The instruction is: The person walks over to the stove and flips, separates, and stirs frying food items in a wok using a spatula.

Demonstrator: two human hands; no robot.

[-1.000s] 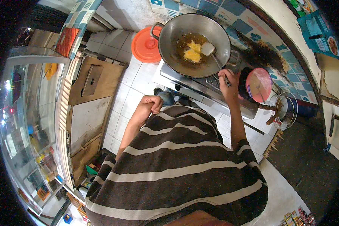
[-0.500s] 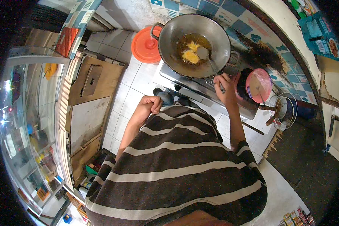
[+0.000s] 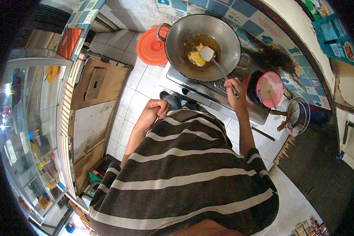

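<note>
My right hand [image 3: 234, 93] is wrapped round the handle of a metal spatula [image 3: 221, 70]. The spatula's flat blade reaches into a large wok [image 3: 177, 37] and lies over yellow egg [image 3: 197, 59], covering part of it. The egg sits in brownish oil [image 3: 211, 42] at the bottom of the wok. Held in front of the striped shirt, my left hand [image 3: 158, 108] is curled closed, away from the stove; whether anything is inside its fingers is hidden.
The wok stands on a metal stove [image 3: 177, 80]. Right of it is a pink bowl [image 3: 272, 87] with a utensil in it, then a wire strainer [image 3: 299, 116]. An orange lidded bucket [image 3: 150, 49] stands on the left. A glass display case [image 3: 31, 129] lines the far left.
The spatula's blade has moved left over the egg and turned paler in the light. My right hand has shifted slightly right. My left hand has stayed in place.
</note>
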